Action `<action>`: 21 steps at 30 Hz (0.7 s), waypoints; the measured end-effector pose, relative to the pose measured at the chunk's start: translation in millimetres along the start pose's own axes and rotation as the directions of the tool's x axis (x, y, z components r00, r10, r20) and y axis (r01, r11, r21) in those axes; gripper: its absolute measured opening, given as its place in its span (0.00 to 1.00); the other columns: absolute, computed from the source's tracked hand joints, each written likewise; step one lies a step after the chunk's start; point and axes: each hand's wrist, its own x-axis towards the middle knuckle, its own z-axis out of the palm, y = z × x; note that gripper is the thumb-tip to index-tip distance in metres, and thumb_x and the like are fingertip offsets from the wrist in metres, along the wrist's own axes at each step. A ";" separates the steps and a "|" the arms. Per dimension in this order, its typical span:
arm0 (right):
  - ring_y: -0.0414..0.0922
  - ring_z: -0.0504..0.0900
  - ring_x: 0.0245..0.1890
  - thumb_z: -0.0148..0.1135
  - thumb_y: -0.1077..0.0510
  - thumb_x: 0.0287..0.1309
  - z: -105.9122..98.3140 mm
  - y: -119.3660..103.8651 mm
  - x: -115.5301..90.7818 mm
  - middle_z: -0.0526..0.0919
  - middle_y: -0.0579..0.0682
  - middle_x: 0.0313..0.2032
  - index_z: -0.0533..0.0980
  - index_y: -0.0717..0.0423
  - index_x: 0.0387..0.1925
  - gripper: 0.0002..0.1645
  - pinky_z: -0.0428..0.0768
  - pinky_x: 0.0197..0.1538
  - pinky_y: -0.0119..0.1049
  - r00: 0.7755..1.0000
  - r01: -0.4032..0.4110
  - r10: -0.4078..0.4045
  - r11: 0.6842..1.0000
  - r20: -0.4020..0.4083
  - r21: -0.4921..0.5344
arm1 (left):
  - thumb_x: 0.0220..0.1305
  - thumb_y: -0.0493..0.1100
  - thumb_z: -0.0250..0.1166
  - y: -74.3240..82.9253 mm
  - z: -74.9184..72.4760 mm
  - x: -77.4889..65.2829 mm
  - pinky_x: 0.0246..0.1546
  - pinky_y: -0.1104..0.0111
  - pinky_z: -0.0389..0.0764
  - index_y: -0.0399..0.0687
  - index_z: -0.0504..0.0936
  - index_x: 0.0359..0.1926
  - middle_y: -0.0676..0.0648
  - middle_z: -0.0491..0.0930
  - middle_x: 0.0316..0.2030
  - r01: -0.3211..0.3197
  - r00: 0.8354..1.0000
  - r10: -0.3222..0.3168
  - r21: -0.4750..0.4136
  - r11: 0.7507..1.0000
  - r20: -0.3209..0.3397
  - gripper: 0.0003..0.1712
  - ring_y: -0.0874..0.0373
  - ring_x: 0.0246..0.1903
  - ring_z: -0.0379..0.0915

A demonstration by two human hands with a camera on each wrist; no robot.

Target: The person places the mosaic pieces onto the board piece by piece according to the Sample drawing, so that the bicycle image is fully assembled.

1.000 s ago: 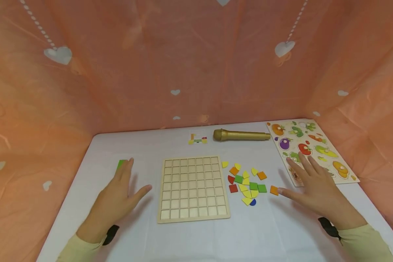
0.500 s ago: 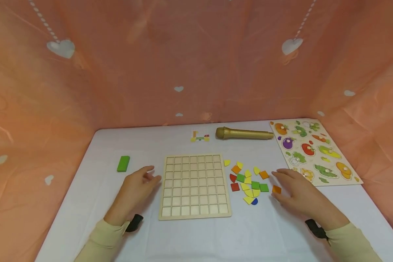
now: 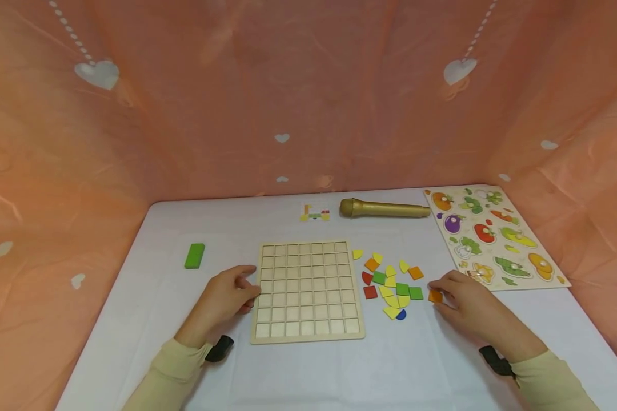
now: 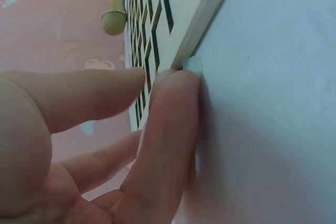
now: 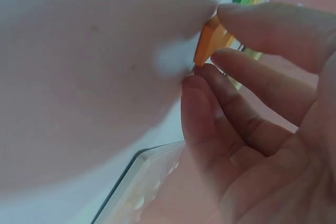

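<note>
The left hand (image 3: 223, 294) is at the left edge of the board (image 3: 306, 288), fingers bent and thumb tip reaching the rim; half a second ago it was just short of it. Whether it grips the board or merely touches it, I cannot tell. The right hand (image 3: 470, 302) has narrowed since then and now pinches an orange tile (image 3: 435, 296) between thumb and fingertips; the tile is at the right end of the scattered pieces, on the table (image 3: 308, 382), about where it was. 1 second ago both hands were spread wide, the left partly covering the green block (image 3: 194, 256).

The board is pale wood, square, with a raised grid of 7 by 7 shallow cells. The tiles (image 3: 403, 289) beside it are flat and smooth: squares, yellow rounded wedges, a blue half-disc. Behind are a small printed card (image 3: 315, 212), a gold microphone (image 3: 385, 209) with a mesh head and a vegetable puzzle (image 3: 499, 240) with knobs. Both forearms slant inward from the near edge, palms facing each other.
</note>
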 end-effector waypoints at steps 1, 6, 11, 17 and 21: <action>0.43 0.80 0.41 0.78 0.58 0.61 0.3 0.4 -0.1 0.85 0.49 0.47 0.87 0.58 0.56 0.21 0.89 0.48 0.49 1.000 -0.001 0.001 1.000 -0.001 0.001 | 0.70 0.37 0.70 0.0 0.4 0.6 0.32 0.67 0.90 0.40 0.73 0.76 0.42 0.85 0.39 0.003 1.000 -0.003 -0.001 1.000 0.008 0.35 0.58 0.27 0.83; 0.42 0.79 0.40 0.78 0.61 0.60 1.2 2.8 0.1 0.85 0.48 0.45 0.87 0.58 0.55 0.20 0.86 0.44 0.43 1.000 -0.001 0.001 1.000 -0.018 0.014 | 0.70 0.34 0.70 0.4 -0.1 2.6 0.31 0.68 0.90 0.41 0.72 0.77 0.42 0.84 0.38 0.019 1.000 -0.019 -0.001 1.000 0.023 0.36 0.58 0.27 0.82; 0.42 0.80 0.42 0.77 0.59 0.63 1.6 4.3 -1.5 0.85 0.47 0.45 0.88 0.56 0.55 0.19 0.86 0.45 0.43 0.999 -0.041 0.041 0.998 -0.009 0.047 | 0.71 0.34 0.70 0.2 -1.4 4.6 0.31 0.68 0.90 0.42 0.71 0.78 0.42 0.85 0.39 0.028 0.999 -0.028 0.007 1.000 0.036 0.37 0.59 0.27 0.83; 0.43 0.81 0.43 0.76 0.60 0.64 0.6 4.7 -2.9 0.86 0.47 0.45 0.88 0.55 0.54 0.17 0.88 0.47 0.45 0.999 -0.052 0.052 0.996 0.000 0.076 | 0.71 0.35 0.71 -0.7 -2.5 5.2 0.31 0.69 0.90 0.44 0.71 0.78 0.42 0.83 0.39 0.028 0.999 -0.028 0.006 1.000 0.038 0.37 0.59 0.27 0.83; 0.43 0.81 0.43 0.77 0.59 0.63 -1.7 6.2 -2.9 0.85 0.47 0.45 0.88 0.56 0.54 0.17 0.88 0.47 0.46 0.999 -0.051 0.050 0.995 0.017 0.080 | 0.72 0.35 0.70 -0.8 -1.7 6.1 0.32 0.68 0.90 0.44 0.70 0.78 0.42 0.82 0.39 0.025 0.998 -0.026 0.010 1.000 0.050 0.37 0.58 0.28 0.82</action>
